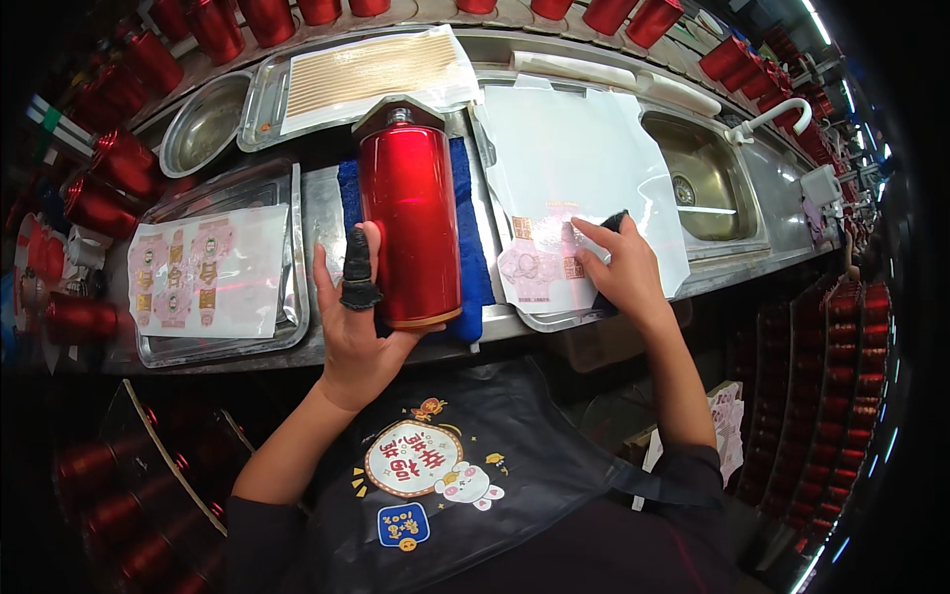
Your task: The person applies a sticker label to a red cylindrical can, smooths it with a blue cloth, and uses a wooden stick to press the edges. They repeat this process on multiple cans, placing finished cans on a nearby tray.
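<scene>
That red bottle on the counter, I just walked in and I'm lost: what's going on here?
A person at a steel counter steadies a red bottle lying on a blue cloth with the left hand, thumb in a black cover. The right hand presses a dark pad onto a pink label on a white sheet in a tray.

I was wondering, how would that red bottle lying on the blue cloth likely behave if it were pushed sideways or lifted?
The red bottle lies on its side and is round, so it would probably roll if pushed, though the blue cloth and the left hand steady it. Its glossy surface looks slippery. It seems rigid, perhaps ceramic or glass, so likely heavy and breakable.
</scene>
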The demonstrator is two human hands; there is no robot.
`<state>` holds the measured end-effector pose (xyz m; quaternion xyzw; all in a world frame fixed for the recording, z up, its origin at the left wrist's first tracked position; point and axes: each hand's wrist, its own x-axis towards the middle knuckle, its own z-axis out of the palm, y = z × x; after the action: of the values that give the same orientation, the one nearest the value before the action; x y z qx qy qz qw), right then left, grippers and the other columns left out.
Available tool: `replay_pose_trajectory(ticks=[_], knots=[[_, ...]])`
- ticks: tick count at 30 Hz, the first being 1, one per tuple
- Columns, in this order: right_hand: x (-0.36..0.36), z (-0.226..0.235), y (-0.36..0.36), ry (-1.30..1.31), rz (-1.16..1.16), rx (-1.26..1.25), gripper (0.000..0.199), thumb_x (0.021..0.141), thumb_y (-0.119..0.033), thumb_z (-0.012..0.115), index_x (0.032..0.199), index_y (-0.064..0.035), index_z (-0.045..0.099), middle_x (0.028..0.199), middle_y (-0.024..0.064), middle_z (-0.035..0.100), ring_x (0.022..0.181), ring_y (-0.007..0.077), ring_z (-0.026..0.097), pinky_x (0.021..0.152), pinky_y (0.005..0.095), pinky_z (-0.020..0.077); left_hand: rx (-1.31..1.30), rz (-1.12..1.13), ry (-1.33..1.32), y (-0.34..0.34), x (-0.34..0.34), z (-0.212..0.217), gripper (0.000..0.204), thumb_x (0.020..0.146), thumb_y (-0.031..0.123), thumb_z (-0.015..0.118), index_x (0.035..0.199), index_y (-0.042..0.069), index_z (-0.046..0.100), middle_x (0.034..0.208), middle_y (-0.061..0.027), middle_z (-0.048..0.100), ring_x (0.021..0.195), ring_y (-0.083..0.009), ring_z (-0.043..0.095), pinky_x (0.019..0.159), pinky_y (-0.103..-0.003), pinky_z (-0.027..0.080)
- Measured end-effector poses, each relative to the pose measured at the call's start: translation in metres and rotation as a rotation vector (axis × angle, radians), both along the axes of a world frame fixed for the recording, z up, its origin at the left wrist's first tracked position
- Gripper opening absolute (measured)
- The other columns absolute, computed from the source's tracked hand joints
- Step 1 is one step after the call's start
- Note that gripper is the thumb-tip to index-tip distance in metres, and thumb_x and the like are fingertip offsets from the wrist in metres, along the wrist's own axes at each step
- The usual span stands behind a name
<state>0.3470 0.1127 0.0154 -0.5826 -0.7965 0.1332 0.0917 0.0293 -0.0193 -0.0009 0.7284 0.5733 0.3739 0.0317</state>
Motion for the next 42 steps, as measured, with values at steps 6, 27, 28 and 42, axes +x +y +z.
replay_pose_trajectory(ticks=[6,27,28,42], knots=[[-0.005,-0.009,0.043,-0.121,-0.043,0.036,0.042,0.09,-0.026,0.071,0.131,-0.0193,0.07,0.101,0.0217,0.058,0.089,0.0386,0.065,0.079,0.0441,0.0534,0.012,0.018,-0.022,-0.001,-0.004,-0.007,0.11,0.075,0.039,0.088,0.157,-0.001,0.028,0.162,-0.0196,0.037,0.139,-0.0328,0.051,0.121,-0.063,0.012],[-0.07,-0.053,0.215,-0.009,0.096,0.143,0.041,0.087,-0.033,0.073,0.122,-0.0141,0.066,0.105,0.0195,0.063,0.097,0.0373,0.065,0.084,0.0441,0.0523,-0.098,0.065,-0.093,-0.01,0.003,0.009,0.119,0.073,0.041,0.09,0.16,-0.001,0.02,0.151,-0.0194,0.051,0.133,-0.03,0.056,0.121,-0.064,0.009],[-0.07,-0.052,0.226,0.033,0.113,0.13,0.04,0.086,-0.032,0.073,0.121,-0.0141,0.067,0.104,0.019,0.063,0.094,0.0362,0.065,0.083,0.0428,0.0518,-0.097,0.063,-0.093,-0.01,0.002,0.007,0.12,0.073,0.041,0.091,0.16,-0.001,0.02,0.152,-0.0192,0.05,0.135,-0.0298,0.054,0.121,-0.064,0.01],[-0.057,-0.057,0.266,0.073,0.165,0.165,0.048,0.074,-0.035,0.087,0.112,-0.009,0.075,0.109,0.0152,0.066,0.097,0.0323,0.066,0.087,0.0404,0.0515,-0.161,0.04,-0.131,-0.015,0.0,0.005,0.116,0.072,0.04,0.091,0.159,0.001,0.024,0.154,-0.019,0.048,0.143,-0.032,0.046,0.119,-0.067,0.011]])
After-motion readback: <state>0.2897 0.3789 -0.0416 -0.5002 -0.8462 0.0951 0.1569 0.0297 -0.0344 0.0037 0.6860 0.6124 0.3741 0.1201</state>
